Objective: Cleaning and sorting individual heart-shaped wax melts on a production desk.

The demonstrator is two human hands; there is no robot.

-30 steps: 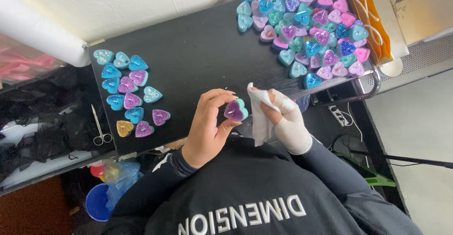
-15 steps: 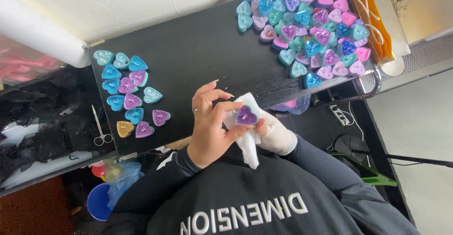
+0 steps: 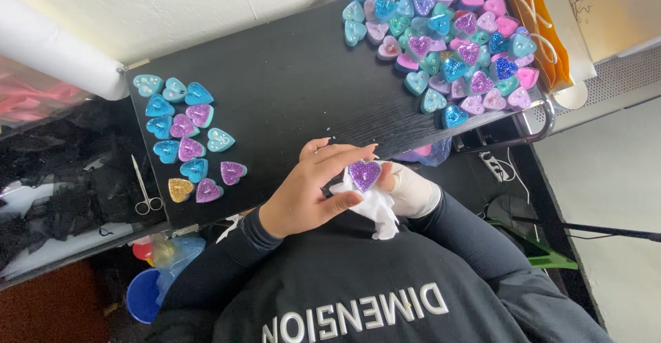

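Wiping the purple glitter heart (image 3: pixel 364 175) at 6 o'clock seems underway. The left hand (image 3: pixel 313 191) clamps it, and the gloved right hand (image 3: pixel 411 190) presses the white cloth (image 3: pixel 377 209) beneath. Turning it next calls for a steady pinch.

Up at the far right edge of the desk (image 3: pixel 289 74) stands an orange paper bag (image 3: pixel 544 33), tall and narrow, with white cord handles draped over its side, right beside the big heap of hearts. Behind it, in the top right corner, leans a flat tan sheet of cardboard (image 3: pixel 613 6) with a dark line drawing on it. Down below the desk's near left corner sits a crumpled clear plastic bag (image 3: pixel 172 257), bluish, next to a blue tub. No screens show.
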